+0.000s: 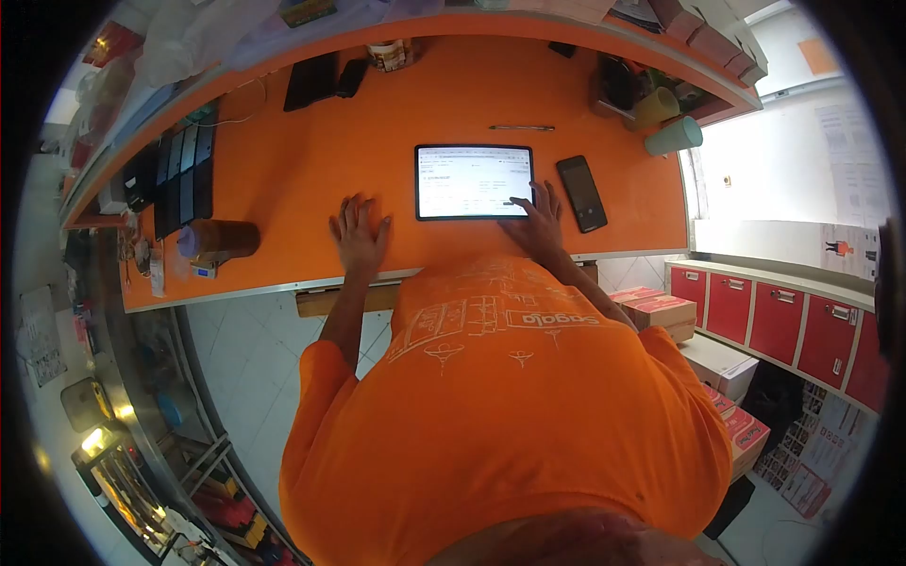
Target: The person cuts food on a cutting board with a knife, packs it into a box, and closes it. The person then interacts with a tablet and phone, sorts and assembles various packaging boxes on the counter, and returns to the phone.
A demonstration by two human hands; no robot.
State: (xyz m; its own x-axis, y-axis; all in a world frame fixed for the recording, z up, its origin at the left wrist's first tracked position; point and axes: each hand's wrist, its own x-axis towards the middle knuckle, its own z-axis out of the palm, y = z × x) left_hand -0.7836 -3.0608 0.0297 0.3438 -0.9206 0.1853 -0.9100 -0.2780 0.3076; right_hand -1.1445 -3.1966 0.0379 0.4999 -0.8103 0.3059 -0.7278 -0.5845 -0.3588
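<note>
Tablet and hands at the table (311, 179), seen from above. The tablet (474, 168), its screen lit, rests near the front edge of the table, between the two hands; its text is too small to read. The right hand (538, 226) is at the lower right corner of the tablet, fingers loosely spread and partly bent, with one fingertip over the glass; it has hold of nothing, and whether that fingertip presses or hovers cannot be told. The left hand (361, 238) lies palm down on the table, well to the left of the tablet, fingers fanned and holding nothing. The likeliest fault is an unintended touch: small items crowd the page, and a second finger or the heel of the right hand, so close to the screen, could register instead of the chosen one. Because neither hand steadies the tablet, a firm push at its corner might turn or slide it. The phone (585, 195) is just beside the right hand, and a wide outward sweep could knock it askew. The pen (522, 127), lying beyond the tablet, might roll if nudged. At the left, a container with dark contents (226, 239) is near the front edge; a careless swing of the left arm could tip it, though whether its lid is tight cannot be judged.
</note>
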